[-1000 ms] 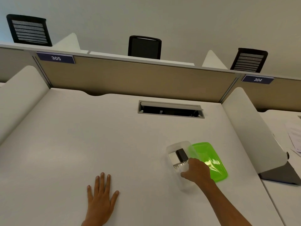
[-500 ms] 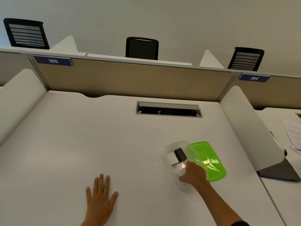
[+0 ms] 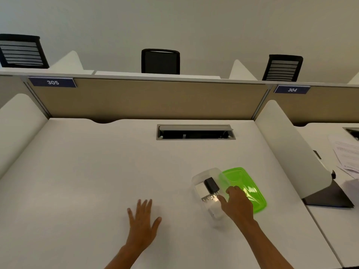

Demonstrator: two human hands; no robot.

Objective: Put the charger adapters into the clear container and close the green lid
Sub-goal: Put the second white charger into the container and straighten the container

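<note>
A clear container (image 3: 200,176) stands open on the white desk at the right. Inside it lie a black charger adapter (image 3: 211,185), a white adapter (image 3: 199,189) with metal prongs beside it, and another white adapter (image 3: 214,210) at the near end. The green lid (image 3: 245,183) lies tilted against the container's right rim. My right hand (image 3: 237,203) hovers over that rim, thumb above the container and forefinger on the lid's edge, fingers apart with nothing seen in them. My left hand (image 3: 142,223) lies flat on the desk, fingers spread.
A cable slot (image 3: 195,132) is cut into the desk (image 3: 87,171) behind the container. White side dividers (image 3: 289,144) and a beige back partition (image 3: 147,100) bound the desk. Papers (image 3: 347,154) lie on the neighbouring desk to the right.
My right hand has loosened from a curled grip over the container's near end, with thumb and forefinger now apart. The view has shifted slightly. My left hand stays flat.
</note>
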